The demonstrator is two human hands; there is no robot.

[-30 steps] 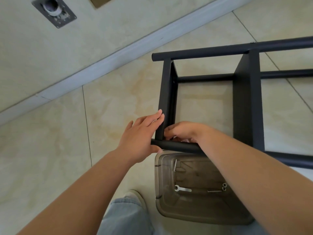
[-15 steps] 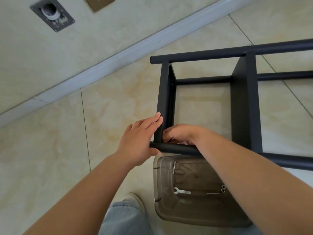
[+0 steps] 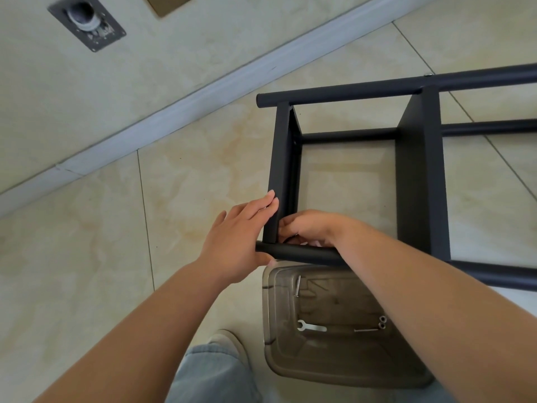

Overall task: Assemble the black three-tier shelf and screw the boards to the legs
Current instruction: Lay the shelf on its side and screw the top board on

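Shelf lies on its side on the tiled floor, just beside the wall skirting, legs running horizontally, boards standing on edge.

Step in hand, as I read it: fastening the end board to the near leg at the corner joint. To do it well: keep board end square and flush on the tube, start the screw by fingers so it doesn't cross-thread, tighten with the wrench only once it runs true.

Left hand: fingers straight, flat against the board's outer face, thumb under the leg end — bracing, not gripping.

Right hand: fingers curled in at the inside of the joint; what they pinch is hidden, can't tell.

Materials, big to small:
- Floor: glossy beige marbled tile, thin grout lines.
- Shelf legs: round matte black tubes, blunt ends. Boards: flat thin matte black panels.
- Parts bin: smoky translucent plastic, rounded corners, under the near leg.
- In the bin: flat stamped open-end wrench, a long bolt, a thinner bolt, two small nuts, all bright metal.
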